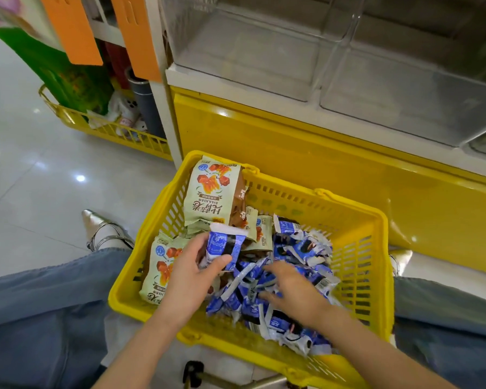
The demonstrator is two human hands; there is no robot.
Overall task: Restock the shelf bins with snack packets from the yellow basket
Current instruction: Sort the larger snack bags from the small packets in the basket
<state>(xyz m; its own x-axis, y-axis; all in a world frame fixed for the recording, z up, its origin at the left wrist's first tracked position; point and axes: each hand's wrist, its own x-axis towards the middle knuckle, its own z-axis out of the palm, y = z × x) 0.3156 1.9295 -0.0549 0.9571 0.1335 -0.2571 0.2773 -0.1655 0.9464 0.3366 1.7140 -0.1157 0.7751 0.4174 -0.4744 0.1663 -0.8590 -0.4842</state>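
Observation:
A yellow plastic basket (357, 248) sits on the floor between my knees. Its right half holds a heap of small blue-and-white snack packets (300, 254); larger pale green packets (211, 192) stand at its left. My left hand (188, 279) grips a few blue-and-white packets (222, 245) just above the basket. My right hand (292, 290) lies palm down on the blue heap, fingers spread, and whether it grips a packet is hidden. Clear shelf bins (247, 51) (415, 94) stand above, with nothing visible inside.
A yellow shelf base panel (306, 153) runs behind the basket. Left of the shelf upright, a second yellow wire basket (101, 127) holds green packaging and small items. Orange tags (73, 29) hang above it. A silver shoe (101, 228) rests on the white tile floor.

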